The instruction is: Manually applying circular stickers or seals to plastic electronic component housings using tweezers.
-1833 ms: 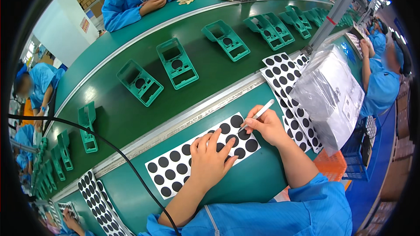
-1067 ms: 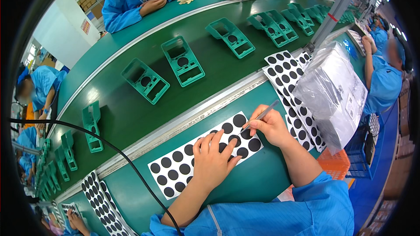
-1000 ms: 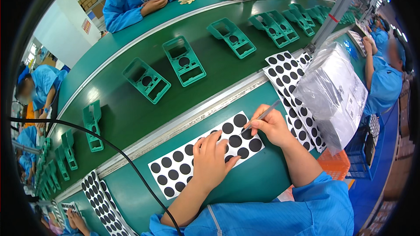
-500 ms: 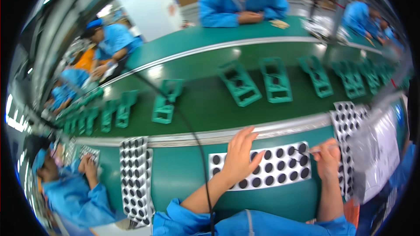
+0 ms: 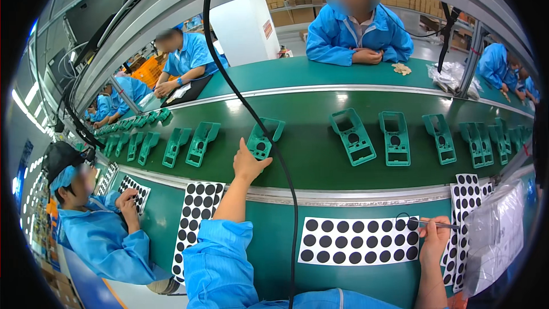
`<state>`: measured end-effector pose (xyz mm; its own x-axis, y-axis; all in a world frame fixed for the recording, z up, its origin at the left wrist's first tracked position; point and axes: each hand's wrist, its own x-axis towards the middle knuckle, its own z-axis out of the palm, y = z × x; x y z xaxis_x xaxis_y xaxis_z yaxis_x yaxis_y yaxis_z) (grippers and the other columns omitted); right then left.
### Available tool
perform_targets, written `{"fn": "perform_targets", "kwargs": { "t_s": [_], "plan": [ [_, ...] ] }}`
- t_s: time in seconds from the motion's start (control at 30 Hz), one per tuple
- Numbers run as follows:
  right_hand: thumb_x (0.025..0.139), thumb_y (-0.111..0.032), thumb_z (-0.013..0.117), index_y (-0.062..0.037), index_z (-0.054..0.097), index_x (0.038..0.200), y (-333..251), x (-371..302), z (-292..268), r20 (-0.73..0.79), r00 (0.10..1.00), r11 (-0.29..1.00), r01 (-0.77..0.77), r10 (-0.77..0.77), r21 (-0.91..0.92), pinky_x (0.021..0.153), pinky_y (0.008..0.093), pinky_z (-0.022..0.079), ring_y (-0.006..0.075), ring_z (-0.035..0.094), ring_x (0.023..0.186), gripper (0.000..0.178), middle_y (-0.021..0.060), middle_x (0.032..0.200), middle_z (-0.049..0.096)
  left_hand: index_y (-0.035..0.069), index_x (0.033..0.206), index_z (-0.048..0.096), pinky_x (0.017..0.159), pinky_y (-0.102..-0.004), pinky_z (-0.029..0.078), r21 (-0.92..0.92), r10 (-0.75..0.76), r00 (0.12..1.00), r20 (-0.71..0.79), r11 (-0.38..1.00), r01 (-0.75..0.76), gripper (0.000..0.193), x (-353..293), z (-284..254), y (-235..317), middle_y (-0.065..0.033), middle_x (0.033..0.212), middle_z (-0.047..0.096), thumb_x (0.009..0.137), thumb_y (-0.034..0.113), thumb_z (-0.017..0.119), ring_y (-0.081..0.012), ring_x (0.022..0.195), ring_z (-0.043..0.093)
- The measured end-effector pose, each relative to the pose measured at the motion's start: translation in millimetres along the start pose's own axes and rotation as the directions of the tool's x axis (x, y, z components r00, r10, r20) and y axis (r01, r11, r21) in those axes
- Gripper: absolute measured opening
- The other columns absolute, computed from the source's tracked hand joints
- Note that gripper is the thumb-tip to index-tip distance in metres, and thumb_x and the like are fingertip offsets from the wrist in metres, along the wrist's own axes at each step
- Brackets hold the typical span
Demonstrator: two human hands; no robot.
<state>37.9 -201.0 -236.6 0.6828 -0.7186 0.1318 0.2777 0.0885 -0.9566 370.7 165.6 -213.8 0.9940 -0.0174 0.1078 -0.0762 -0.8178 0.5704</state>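
My left hand [image 5: 249,163] reaches over the belt to the lower end of a green plastic housing [image 5: 260,146]. Its index finger and thumb are spread on either side of that end; whether they touch it I cannot tell. In my right hand [image 5: 436,234] is a pair of thin metal tweezers [image 5: 448,225], held over the right end of a white sheet of black round stickers [image 5: 359,241]. A thin dark ring [image 5: 403,216] shows at the tweezer tip, over the sheet's top edge. The sheet lies flat on the green table.
More green housings [image 5: 394,140] stand along the green belt [image 5: 309,171], behind a metal rail [image 5: 337,196]. Stacked sticker sheets [image 5: 194,217] lie left, others [image 5: 466,200] right beside a clear plastic bag [image 5: 494,234]. A black cable [image 5: 274,143] hangs across the view. A co-worker [image 5: 103,234] sits at left.
My left hand has left the sticker sheet and stretched forward and left to a housing on the belt. My right hand still holds the tweezers by the sheet's right end. The view has shifted.
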Motion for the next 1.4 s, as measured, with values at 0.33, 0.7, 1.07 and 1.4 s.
{"fn": "perform_targets", "kwargs": {
  "t_s": [0.33, 0.7, 1.07, 1.4],
  "plan": [
    [0.091, -0.007, 0.048, -0.0061, 0.043, 0.093, 0.2, -3.8, -6.8, -0.047, 0.998, 0.997, 0.047, -0.044, 0.058, 0.061, 0.023, 0.047, 0.0084, 0.047, 0.056, 0.006, 0.0146, 0.088, 0.059, -0.006, 0.132, 0.007, 0.089, -0.0343, 0.044, -0.791, 0.18, 0.915, 0.362, 0.578, 0.2, 0.1, -154.9, -3.9, 47.6, -0.0184, 0.118, 0.042, 0.066, 0.018, 0.078, -0.0228, 0.109, 0.047],
    [0.085, 0.002, 0.051, -0.0012, 0.049, 0.091, -12.6, -65.4, 90.7, 0.322, 0.944, 0.921, -0.184, 0.068, 0.343, 0.07, 0.0309, 0.052, 0.0197, 0.062, 0.071, 0.007, 0.0209, 0.091, 0.063, -0.005, 0.135, -0.007, 0.093, -0.0394, 0.039, -0.712, 0.471, 0.714, 0.518, 0.7, 0.054, 0.098, -271.1, -5.1, 52.5, -0.0215, 0.125, 0.025, 0.077, 0.019, 0.068, -0.0296, 0.116, 0.037],
    [0.087, -0.001, 0.052, -0.0015, 0.049, 0.092, 8.0, -74.2, 111.4, 0.31, 0.936, 0.937, -0.249, 0.168, 0.246, 0.072, 0.0297, 0.055, 0.0172, 0.063, 0.073, 0.006, 0.0212, 0.094, 0.062, -0.005, 0.127, 0.035, 0.101, -0.052, 0.025, -0.095, 0.684, 0.697, 0.217, 0.725, -0.682, 0.075, -222.1, -18.8, 58.2, -0.022, 0.132, 0.036, 0.067, 0.018, 0.074, -0.0424, 0.125, 0.031],
    [0.086, -0.001, 0.053, -0.0002, 0.048, 0.091, 20.2, -76.5, 112.8, 0.36, 0.925, 0.967, -0.195, 0.126, 0.163, 0.069, 0.029, 0.052, 0.0146, 0.06, 0.066, 0.007, 0.0207, 0.091, 0.063, 0.002, 0.118, 0.05, 0.101, -0.052, 0.024, 0.022, 0.736, 0.634, 0.239, 0.649, -0.761, 0.065, -213.1, -2.6, 52.2, -0.012, 0.125, 0.049, 0.065, 0.031, 0.074, -0.0303, 0.121, 0.042]
  ]
}}
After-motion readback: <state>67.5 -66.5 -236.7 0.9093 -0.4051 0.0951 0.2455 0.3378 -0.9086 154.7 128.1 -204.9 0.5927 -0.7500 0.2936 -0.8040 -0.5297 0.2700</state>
